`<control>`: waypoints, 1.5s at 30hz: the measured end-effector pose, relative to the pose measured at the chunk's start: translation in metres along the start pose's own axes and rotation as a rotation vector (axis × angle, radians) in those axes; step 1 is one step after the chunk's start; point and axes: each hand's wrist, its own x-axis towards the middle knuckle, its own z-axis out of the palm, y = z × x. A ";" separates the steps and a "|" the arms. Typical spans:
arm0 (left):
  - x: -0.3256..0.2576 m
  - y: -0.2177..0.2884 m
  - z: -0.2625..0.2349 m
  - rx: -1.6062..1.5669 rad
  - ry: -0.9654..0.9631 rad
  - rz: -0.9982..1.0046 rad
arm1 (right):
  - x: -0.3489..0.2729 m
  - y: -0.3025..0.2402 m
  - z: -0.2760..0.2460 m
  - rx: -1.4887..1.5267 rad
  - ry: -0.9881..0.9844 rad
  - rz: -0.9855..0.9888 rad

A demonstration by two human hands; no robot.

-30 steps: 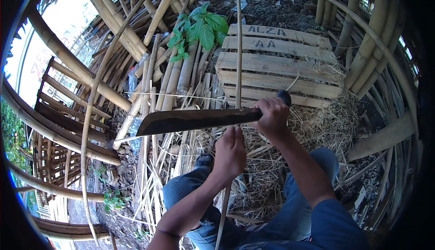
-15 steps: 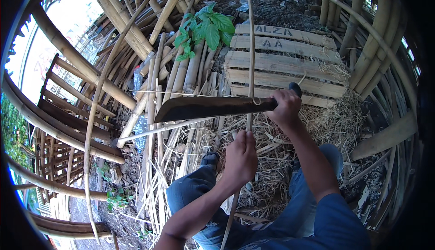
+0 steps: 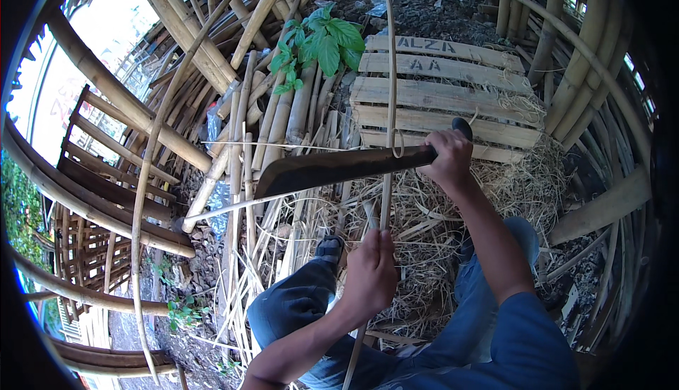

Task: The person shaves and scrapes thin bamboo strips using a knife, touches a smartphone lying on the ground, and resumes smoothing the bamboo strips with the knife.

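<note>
Amid bamboo poles [image 3: 177,29], right hand [image 3: 447,158] grips machete [image 3: 339,169], left hand [image 3: 369,275] strip [image 3: 389,93].

Right hand [image 3: 447,158] draws machete [image 3: 332,169] along bamboo strip [image 3: 387,107].

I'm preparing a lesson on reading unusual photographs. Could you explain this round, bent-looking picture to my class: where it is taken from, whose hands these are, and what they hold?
The picture comes from a wide fisheye camera worn on a person's head, looking down, so straight edges curve near the rim. Both forearms are the wearer's own. The right hand grips the handle of a long dark blade, held roughly level. The left hand holds a thin bamboo strip upright, and the blade crosses it. Below are the wearer's knees in blue jeans. On the ground lie straw-like shavings, a wooden pallet, bamboo poles and a leafy green plant.
</note>
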 end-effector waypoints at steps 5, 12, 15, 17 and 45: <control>-0.015 -0.011 -0.010 -0.005 -0.016 -0.021 | 0.000 -0.002 0.002 -0.007 0.022 -0.046; -0.034 -0.012 -0.020 0.023 -0.105 -0.129 | -0.006 0.012 0.000 -0.004 -0.005 -0.077; -0.074 -0.033 -0.016 -0.032 -0.317 -0.201 | 0.017 0.039 -0.008 -0.220 -0.256 0.662; -0.077 -0.033 -0.021 -0.065 -0.343 -0.218 | 0.033 0.065 -0.021 -0.306 -0.246 0.931; -0.040 -0.014 0.020 0.155 -0.074 0.232 | 0.001 -0.029 -0.082 0.133 -0.140 0.209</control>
